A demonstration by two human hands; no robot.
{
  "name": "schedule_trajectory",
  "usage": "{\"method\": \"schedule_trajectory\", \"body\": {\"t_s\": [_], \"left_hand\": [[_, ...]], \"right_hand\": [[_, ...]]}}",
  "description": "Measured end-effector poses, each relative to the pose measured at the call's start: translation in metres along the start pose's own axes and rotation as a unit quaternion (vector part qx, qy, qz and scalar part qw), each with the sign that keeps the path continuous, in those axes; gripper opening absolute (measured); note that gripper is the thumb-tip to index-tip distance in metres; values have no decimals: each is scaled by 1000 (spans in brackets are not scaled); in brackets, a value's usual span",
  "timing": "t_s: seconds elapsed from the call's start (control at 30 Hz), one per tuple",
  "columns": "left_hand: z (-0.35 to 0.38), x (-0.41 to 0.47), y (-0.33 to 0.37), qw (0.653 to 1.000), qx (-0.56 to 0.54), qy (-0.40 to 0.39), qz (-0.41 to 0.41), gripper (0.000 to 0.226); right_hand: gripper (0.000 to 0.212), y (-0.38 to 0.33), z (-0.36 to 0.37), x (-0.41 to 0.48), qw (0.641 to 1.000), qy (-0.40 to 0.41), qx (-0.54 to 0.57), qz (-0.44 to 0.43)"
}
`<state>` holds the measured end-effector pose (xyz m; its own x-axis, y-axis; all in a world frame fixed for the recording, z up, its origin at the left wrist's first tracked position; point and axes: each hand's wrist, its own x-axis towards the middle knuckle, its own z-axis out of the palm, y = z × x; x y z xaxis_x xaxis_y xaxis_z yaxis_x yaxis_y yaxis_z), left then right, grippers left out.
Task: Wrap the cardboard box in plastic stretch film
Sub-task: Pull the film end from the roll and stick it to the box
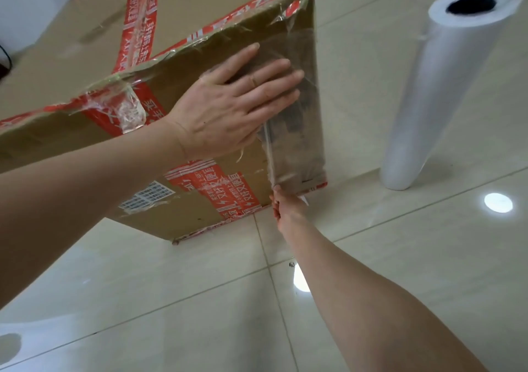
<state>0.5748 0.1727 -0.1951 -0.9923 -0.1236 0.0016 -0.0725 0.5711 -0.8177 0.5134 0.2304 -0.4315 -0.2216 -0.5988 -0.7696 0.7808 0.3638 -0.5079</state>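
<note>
The cardboard box (71, 57) sits on the tiled floor (400, 257), criss-crossed with red printed tape (137, 20) and carrying a white label (148, 197) on the side facing the person. A strip of stretch film (297, 132) lies against that side at its right-hand end, running from the top edge down to the bottom edge, so its long axis follows the box's upright corner.

The left grip (223, 106), a bare hand, is spread flat with straight fingers, pressing the film onto the cardboard about halfway up the strip. The right grip (287, 210) is low, at the box's bottom edge just where the film's gathered inner border ends; its fingers look closed on that border, pinching it, though the fingertips are small and partly hidden.

The film roll (420, 94) stands upright on the floor, well apart from the box on its right, its axis roughly parallel to the box's near corner. Whether the strip joins the roll cannot be told. The roll lies to the right of both hands and nearer the right one, so that hand seems better placed to reach it while the left pins the start of the wrap. Only this one band is on; most of the box is bare.
</note>
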Motion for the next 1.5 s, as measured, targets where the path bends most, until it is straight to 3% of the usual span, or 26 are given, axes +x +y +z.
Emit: {"method": "schedule_trajectory", "body": {"t_s": [0.07,0.17,0.3,0.37,0.4,0.47,0.57,0.7,0.9,1.03,1.13,1.23,1.37,1.5], "left_hand": [[0,-2,7,1000,-26,14,2,54],[6,4,30,993,-87,13,78,54],[25,27,79,980,-119,-46,154,56],[42,37,104,974,-137,-97,153,54],[51,41,117,971,-138,-118,153,52],[70,47,137,967,-115,-157,164,54],[92,41,151,968,-25,-179,174,64],[105,34,152,962,80,-189,179,86],[103,31,162,955,80,-203,202,77],[114,12,161,953,91,-217,192,81],[117,11,163,956,77,-222,175,88],[109,13,171,956,56,-229,173,76],[109,10,176,955,39,-228,186,71],[128,5,168,954,68,-216,195,76]], "right_hand": [[16,3,-1,5,998,-4,-60,-27],[24,2,-1,8,986,5,-144,-79],[27,-14,-26,1,924,42,-329,-188],[8,-28,-44,0,904,83,-367,-205],[11,-36,-53,1,894,110,-384,-205],[32,-54,-71,1,835,156,-483,-210],[42,-70,-101,2,747,168,-594,-245],[43,-75,-123,2,721,168,-630,-233],[51,-76,-124,-1,699,131,-651,-264],[51,-79,-127,-7,648,119,-687,-306],[50,-76,-137,-12,586,109,-726,-342],[49,-71,-145,-16,545,101,-757,-347],[49,-68,-147,-19,523,88,-774,-346],[47,-66,-148,-18,529,86,-770,-347]]}}
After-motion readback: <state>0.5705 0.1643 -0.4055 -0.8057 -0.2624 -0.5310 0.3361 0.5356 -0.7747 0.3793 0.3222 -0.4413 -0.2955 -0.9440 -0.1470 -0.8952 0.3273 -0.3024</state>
